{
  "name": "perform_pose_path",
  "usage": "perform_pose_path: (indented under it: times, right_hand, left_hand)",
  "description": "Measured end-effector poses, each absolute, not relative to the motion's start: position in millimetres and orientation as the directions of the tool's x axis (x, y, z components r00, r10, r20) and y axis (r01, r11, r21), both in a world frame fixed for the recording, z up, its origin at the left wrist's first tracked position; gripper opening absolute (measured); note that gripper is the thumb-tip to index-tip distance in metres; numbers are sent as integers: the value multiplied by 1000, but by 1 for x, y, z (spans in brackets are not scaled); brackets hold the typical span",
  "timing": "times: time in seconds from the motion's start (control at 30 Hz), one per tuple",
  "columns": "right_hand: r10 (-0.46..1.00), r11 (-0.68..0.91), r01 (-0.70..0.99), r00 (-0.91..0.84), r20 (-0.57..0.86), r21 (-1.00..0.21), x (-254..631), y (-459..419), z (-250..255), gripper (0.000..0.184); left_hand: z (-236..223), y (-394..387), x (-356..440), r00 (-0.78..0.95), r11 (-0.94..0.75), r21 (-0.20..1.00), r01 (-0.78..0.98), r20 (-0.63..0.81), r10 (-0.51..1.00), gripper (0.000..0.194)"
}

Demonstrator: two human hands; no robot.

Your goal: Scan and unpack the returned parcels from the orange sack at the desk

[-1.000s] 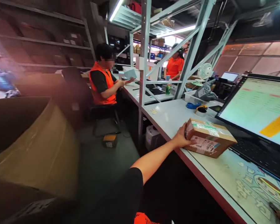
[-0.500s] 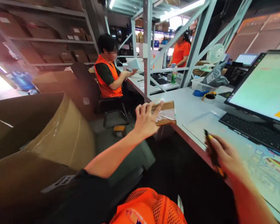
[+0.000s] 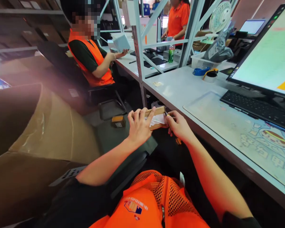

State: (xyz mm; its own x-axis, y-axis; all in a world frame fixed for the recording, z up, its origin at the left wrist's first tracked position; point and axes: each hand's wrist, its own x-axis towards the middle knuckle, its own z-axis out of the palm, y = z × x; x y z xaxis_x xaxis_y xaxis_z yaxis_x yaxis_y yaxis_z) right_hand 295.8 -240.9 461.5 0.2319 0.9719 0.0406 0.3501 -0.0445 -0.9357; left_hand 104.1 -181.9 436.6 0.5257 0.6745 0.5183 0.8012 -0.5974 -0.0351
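Note:
In the head view my left hand (image 3: 140, 126) grips a small cardboard box (image 3: 158, 110) from its left end, fingers spread over the top. White paper or a label shows on the box's upper face. My right hand (image 3: 179, 126) is closed round a utility knife (image 3: 166, 113), its dark tip at the right end of the box. Part of the handle, with an orange end, sticks out below my fingers. The box is held in the air just off the edge of the white table (image 3: 167, 90). Its underside is hidden.
A large open carton (image 3: 54, 126) stands at my left, with a small brown box (image 3: 118, 121) on the floor beyond. A monitor (image 3: 266, 53), keyboard (image 3: 242, 104) and tape roll (image 3: 210, 76) are on the table. A co-worker (image 3: 90, 60) sits past the metal rack post (image 3: 138, 57).
My right hand has moved left from above the table, bringing the knife to the box's right end. The box, in my left hand, has come slightly lower and closer.

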Motion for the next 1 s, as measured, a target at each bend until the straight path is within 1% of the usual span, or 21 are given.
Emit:
perform_pose_path:
  times: [0.07, 0.13, 0.2, 0.3, 0.37, 0.4, 0.47, 0.5, 0.57, 0.63, 0.7, 0.73, 0.8, 0.9, 1.0]
  right_hand:
    - [951, -139, 512, 306, 29, -848, 290, -245, 450, 17]
    - [937, -212, 624, 348, 25, -752, 283, -251, 435, 13]
    - [936, -267, 666, 350, -25, -696, 277, -259, 419, 12]
    - [931, -336, 665, 340, -129, -667, 272, -272, 395, 13]
    - [932, -338, 620, 324, -162, -708, 273, -283, 387, 16]
    - [940, -315, 581, 300, -162, -751, 276, -290, 386, 19]
    - [963, -234, 455, 228, -141, -859, 289, -305, 390, 27]
    - [971, -199, 371, 198, -132, -907, 299, -315, 394, 32]
    - [972, -177, 175, 184, -144, -969, 327, -334, 397, 44]
    - [959, -194, 15, 215, -186, -981, 358, -351, 392, 52]
    - [937, -232, -42, 259, -235, -972, 385, -362, 377, 55]
    - [918, -264, -49, 292, -267, -963, 396, -366, 366, 55]
    - [854, -355, -74, 380, -355, -932, 407, -369, 340, 54]
    - [750, -455, -137, 475, -461, -880, 403, -365, 304, 45]
    - [720, -484, -173, 478, -503, -858, 391, -361, 283, 37]
  left_hand:
    - [421, -186, 106, 531, -610, -8, 793, 500, 684, 84]
    - [405, -189, 107, 530, -614, 32, 789, 468, 707, 84]
    - [391, -190, 107, 513, -601, 68, 797, 448, 732, 82]
    - [375, -188, 103, 466, -573, 110, 812, 468, 751, 76]
    - [365, -185, 98, 429, -562, 178, 808, 476, 768, 76]
    - [360, -183, 95, 403, -554, 237, 798, 474, 783, 80]
    - [349, -178, 87, 348, -543, 396, 740, 466, 813, 97]
    - [343, -175, 82, 330, -545, 487, 683, 460, 824, 105]
    - [329, -170, 73, 346, -551, 660, 510, 429, 834, 116]
    - [312, -166, 66, 436, -515, 801, 304, 364, 823, 123]
    - [292, -164, 64, 565, -409, 901, 148, 262, 782, 127]
    - [282, -164, 65, 627, -347, 932, 104, 209, 751, 127]
    - [263, -165, 69, 723, -263, 961, 90, 119, 680, 124]
    - [241, -168, 74, 802, -255, 958, 129, 51, 596, 123]
    - [234, -169, 75, 844, -276, 947, 166, 8, 536, 127]
